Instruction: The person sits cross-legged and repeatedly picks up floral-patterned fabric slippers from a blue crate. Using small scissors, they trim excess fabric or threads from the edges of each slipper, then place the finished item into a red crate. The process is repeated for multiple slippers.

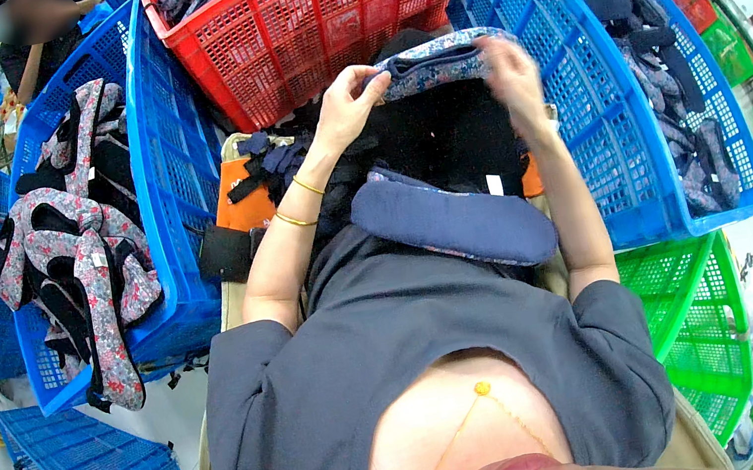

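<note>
My left hand pinches one end of a blue floral fabric slipper, thumb and fingers closed on it. At the slipper's other end is my right hand, its fingers smeared by motion, so its grip cannot be made out. The slipper is raised above my lap, its dark lining showing along a long opening. A second slipper lies across my lap with its plain navy sole up; a small white tag shows beside it. Dark fabric pieces are heaped below my left forearm.
A red crate stands straight ahead. Blue crates flank me: the left one holds grey-and-red floral slippers, the right one stands by more blue slippers. A green crate is at lower right. Another person is at far left.
</note>
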The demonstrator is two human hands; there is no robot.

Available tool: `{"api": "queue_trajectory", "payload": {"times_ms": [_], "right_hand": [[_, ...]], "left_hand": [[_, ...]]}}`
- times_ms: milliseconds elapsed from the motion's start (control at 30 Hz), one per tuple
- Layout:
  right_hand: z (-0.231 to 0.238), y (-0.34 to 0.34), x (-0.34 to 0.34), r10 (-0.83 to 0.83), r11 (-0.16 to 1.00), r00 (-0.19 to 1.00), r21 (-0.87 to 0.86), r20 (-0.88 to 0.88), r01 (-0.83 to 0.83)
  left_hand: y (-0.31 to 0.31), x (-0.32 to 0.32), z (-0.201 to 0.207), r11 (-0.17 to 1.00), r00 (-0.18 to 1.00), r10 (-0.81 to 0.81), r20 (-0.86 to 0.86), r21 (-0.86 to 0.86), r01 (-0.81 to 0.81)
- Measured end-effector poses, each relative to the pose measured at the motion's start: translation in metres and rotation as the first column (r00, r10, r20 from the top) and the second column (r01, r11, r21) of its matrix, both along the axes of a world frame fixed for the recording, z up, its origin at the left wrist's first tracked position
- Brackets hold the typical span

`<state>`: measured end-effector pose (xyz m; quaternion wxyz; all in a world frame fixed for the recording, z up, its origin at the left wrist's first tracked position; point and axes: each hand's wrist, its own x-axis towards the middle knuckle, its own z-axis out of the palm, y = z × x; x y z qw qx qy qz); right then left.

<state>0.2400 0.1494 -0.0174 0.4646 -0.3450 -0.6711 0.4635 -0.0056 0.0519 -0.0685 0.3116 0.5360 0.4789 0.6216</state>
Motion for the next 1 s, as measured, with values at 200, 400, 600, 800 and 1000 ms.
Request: {"api": "queue_trajectory", "payload": {"times_ms": [200,400,600,800,1000], "right_hand": [[-0.015,-0.067,-0.048,0.434,0.6,0.862,-0.63,-0.261,-0.493],[-0.036,-0.055,-0.062,0.398,0.567,0.832,-0.609,-0.387,-0.555],[-0.04,-0.05,-0.077,0.399,0.529,0.799,-0.599,-0.449,-0.601],[-0.039,-0.057,-0.077,0.405,0.517,0.804,-0.616,-0.435,-0.594],[-0.036,-0.055,-0.091,0.346,0.557,0.808,-0.588,-0.477,-0.586]], "left_hand": [[0.001,-0.008,0.004,0.991,0.995,-0.09,0.038,-0.097,0.093],[0.004,-0.006,-0.001,0.985,0.989,-0.097,0.11,-0.134,0.112],[0.007,-0.014,-0.003,0.986,0.981,-0.12,0.15,-0.097,0.135],[0.008,-0.014,-0.007,0.999,1.0,-0.007,0.029,0.032,0.006],[0.007,-0.019,-0.006,0.997,0.999,-0.033,0.004,-0.074,0.033]]}}
